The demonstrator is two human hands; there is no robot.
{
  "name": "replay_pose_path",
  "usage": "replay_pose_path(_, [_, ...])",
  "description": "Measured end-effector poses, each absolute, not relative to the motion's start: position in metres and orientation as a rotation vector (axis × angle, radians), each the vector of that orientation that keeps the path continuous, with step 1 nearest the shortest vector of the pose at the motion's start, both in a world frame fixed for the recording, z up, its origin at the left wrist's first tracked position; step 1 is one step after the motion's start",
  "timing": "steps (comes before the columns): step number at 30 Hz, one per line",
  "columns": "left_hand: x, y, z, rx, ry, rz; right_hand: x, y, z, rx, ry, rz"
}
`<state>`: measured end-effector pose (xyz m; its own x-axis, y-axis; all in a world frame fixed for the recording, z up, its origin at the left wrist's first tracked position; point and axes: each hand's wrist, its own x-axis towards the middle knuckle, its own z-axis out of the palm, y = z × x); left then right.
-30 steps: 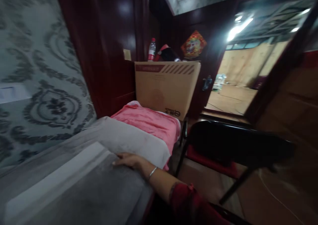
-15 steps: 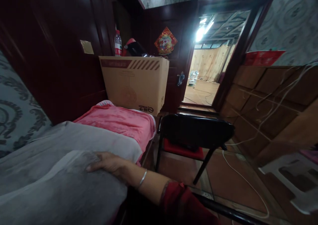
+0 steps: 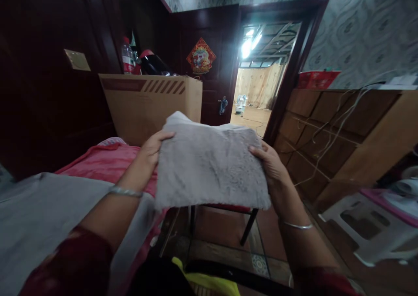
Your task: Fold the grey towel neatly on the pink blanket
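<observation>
A piece of grey plush fabric (image 3: 212, 169) is held up in front of me, its fuzzy face towards me and a paler underside showing along the top edge. My left hand (image 3: 152, 150) grips its upper left side, thumb on the front. On the upper right side, my right hand (image 3: 269, 159) pinches the fabric, its other fingers partly hidden behind. To the left lies more grey cloth (image 3: 55, 217), spread over a pink blanket (image 3: 107, 159).
Behind the fabric stands a large cardboard box (image 3: 146, 100) with a bottle (image 3: 127, 56) on top. A chair (image 3: 250, 226) is partly covered by the fabric. At right are a white stool (image 3: 355, 222) and a wooden cabinet (image 3: 339, 130) with hanging cables. A door (image 3: 212, 26) stands ajar.
One hand was resting on the grey cloth at the left. Now both hands hold a grey plush piece up in the middle, and the view has shifted to the right.
</observation>
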<state>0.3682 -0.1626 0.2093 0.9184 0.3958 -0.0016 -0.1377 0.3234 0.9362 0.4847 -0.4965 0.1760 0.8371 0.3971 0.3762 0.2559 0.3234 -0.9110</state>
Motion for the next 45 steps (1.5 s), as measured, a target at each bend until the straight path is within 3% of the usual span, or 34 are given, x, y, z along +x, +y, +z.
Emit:
replay_pose_path(5, [0.488,-0.223,0.19,1.385,0.231,0.307,0.551,-0.543,0.123,-1.487,-0.493,-0.175])
replay_pose_path(11, [0.519,-0.229,0.14,1.501,0.321,0.448,0.582,-0.55,0.07,-1.721,-0.361,-0.374])
replay_pose_path(23, [0.535,-0.236,0.131,2.085,0.302,0.633,0.596,-0.575,0.074,-1.952,-0.393,-0.526])
replay_pose_path(29, [0.525,-0.237,0.139,2.251,0.333,0.625,0.578,-0.58,0.078,-2.23,-0.406,-0.815])
replay_pose_path(33, [0.5,-0.253,0.146,2.627,-0.045,0.814,0.555,-0.57,0.089,-2.397,-0.501,-1.044])
replay_pose_path(37, [0.488,-0.265,0.143,2.967,-0.564,0.762,0.552,-0.556,0.094,-2.498,-0.946,-1.036])
replay_pose_path(45, [0.5,-0.248,0.134,3.094,-0.732,0.606,0.577,-0.561,0.09,-2.458,-1.173,-1.001])
